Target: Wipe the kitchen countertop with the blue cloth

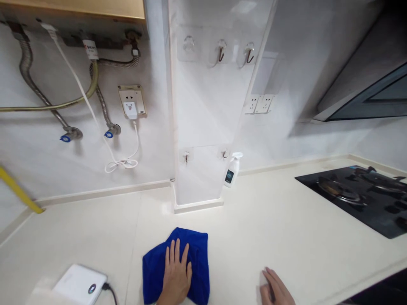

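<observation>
Underneath blue cloth (199, 262), pale counter (248, 237); above stove (365, 212), probably hood (356, 67).

Bench (254, 237): cloth (200, 267) at front centre, left hand (176, 275) flat on it; right hand (277, 290) to the cloth's right, well apart. Power bank (78, 284) left of the cloth, cable (111, 291) at its right side. Pillar (203, 106) behind the cloth, hooks (221, 53) on its face. Spray bottle (233, 170) just right of the pillar. Hob (343, 207) far right, range hood (359, 72) above. Wall (155, 140) left of the pillar: socket (141, 99) below the heater (70, 7), right of two valves (70, 134).
</observation>
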### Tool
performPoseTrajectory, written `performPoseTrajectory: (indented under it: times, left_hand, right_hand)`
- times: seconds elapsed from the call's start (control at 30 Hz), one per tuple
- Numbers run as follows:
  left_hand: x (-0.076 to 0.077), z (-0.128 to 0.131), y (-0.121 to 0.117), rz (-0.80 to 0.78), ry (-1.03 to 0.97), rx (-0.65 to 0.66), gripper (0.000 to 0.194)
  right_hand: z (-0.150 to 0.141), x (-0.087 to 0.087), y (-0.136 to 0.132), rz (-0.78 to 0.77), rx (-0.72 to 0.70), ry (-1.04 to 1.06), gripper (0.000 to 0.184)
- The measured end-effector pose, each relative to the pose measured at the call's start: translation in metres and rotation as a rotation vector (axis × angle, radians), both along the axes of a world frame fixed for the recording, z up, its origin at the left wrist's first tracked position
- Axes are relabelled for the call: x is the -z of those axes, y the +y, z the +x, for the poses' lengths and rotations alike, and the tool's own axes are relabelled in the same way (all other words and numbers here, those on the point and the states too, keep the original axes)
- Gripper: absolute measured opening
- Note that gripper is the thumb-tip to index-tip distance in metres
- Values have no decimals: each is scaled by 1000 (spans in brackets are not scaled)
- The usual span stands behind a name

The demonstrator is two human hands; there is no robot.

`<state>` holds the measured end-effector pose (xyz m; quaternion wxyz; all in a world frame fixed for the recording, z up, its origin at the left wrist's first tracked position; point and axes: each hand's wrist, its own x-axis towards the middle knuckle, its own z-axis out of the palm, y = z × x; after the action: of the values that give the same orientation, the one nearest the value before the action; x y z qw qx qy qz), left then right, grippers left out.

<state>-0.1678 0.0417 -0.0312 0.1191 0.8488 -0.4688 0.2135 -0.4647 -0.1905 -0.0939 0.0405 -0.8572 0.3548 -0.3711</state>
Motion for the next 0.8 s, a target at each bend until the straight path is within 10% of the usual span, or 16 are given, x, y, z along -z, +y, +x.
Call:
performPoseTrajectory:
  times: [0.43, 0.8]
  left_hand:
    - [-6, -12, 11, 52, 16, 115, 68]
    - [-10, 47, 40, 30, 122, -76, 53]
  right_hand:
    - [7, -14, 10, 68, 82, -54, 49]
    - [-2, 0, 3, 36, -5, -44, 44]
